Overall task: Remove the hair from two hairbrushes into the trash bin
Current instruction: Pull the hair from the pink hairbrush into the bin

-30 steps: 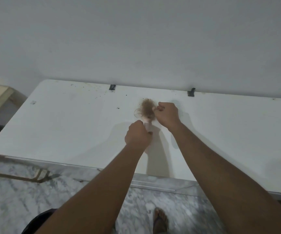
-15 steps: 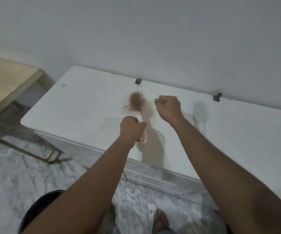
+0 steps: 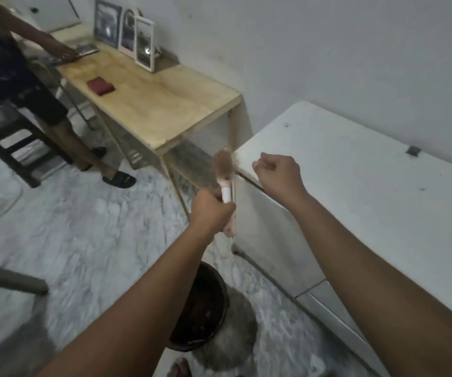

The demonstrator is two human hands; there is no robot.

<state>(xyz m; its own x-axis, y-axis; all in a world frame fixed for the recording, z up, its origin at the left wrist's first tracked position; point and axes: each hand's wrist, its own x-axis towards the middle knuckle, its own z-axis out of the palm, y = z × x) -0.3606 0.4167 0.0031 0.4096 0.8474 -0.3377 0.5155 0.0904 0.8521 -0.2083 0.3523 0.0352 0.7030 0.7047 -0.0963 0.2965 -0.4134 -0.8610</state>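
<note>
Left hand point(image 3: 212, 210) clenched around the handle of a pink plastic hairbrush point(image 3: 225, 177), held upright off the left end of the white table point(image 3: 355, 191). Brush head matted with brownish hair point(image 3: 223, 163); bristles themselves not readable under it. Lower end of the handle pokes out below the fist, blurred.

Right hand point(image 3: 278, 176) closed into a loose fist just right of the brush head, thumb and fingertips pinched together. Whether any strands sit in that pinch I cannot tell. It hangs over the table's left corner.

Dark round trash bin point(image 3: 206, 308) on the marble floor, near, below the left forearm, which covers part of its rim. Contents dark, unreadable.

Only one brush in sight.

Far left: light wooden side table point(image 3: 165, 104) with a small red wallet-like thing point(image 3: 100, 85) and white picture frames point(image 3: 138, 42) against the wall. Another person point(image 3: 15, 63) stands there, cut off at the frame's edge, one hand on that table.
</note>
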